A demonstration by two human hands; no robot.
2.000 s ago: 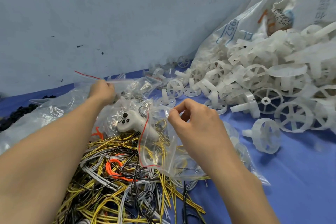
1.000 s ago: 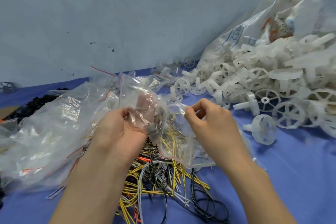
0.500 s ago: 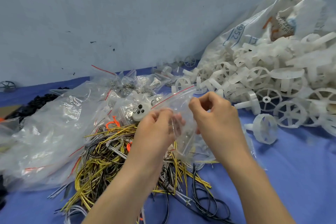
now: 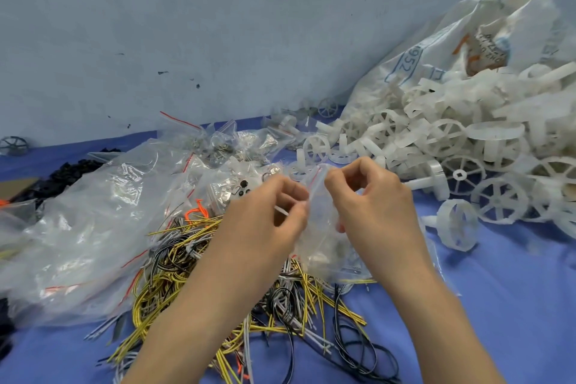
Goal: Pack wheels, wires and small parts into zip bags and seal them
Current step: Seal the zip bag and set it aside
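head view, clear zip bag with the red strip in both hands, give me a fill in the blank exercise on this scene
1. The left hand and right hand both pinch the top of the clear zip bag with the red strip, held above the tangled ____ and black wires.
2. The pile of white plastic spoked wheels lies on the person's ____ side.
3. The cloth on the table is ____.

Missing words: yellow; right; blue

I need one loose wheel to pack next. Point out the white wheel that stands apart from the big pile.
The white wheel upright on the blue cloth, with its stub axle pointing left, in front of the wheel pile; the others lie heaped together.
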